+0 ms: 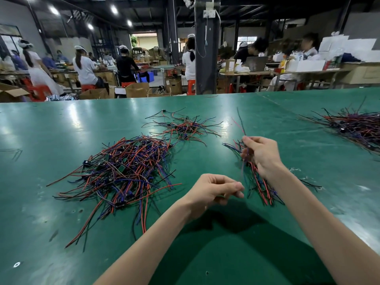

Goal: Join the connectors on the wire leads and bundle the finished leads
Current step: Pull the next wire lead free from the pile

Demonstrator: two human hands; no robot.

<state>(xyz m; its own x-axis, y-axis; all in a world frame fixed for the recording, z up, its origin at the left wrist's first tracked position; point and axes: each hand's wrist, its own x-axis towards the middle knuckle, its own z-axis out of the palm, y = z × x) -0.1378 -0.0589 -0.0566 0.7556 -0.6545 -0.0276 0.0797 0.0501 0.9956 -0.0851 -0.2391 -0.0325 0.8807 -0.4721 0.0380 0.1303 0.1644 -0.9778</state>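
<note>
Beyond the glossy green worktop stretches a dim factory hall where other people stand and sit at long benches among cardboard boxes. On the worktop lies a large tangled heap of red, blue and black wire leads with small green circuit boards at left of centre, and a smaller, looser scatter of the same leads lies farther back. A separate dark pile of leads sits well apart at the far right. The right hand is raised above a small bunch of red, blue and black leads lying just beside the forearm; its fingers are curled closed around a few thin leads, which stick up past the thumb and hang down below the palm. The left hand hovers nearer the body, its fingers pinched together, seemingly on a fine wire end or connector, though what they hold is too small to make out. Both bare forearms reach in from the bottom edge.
</note>
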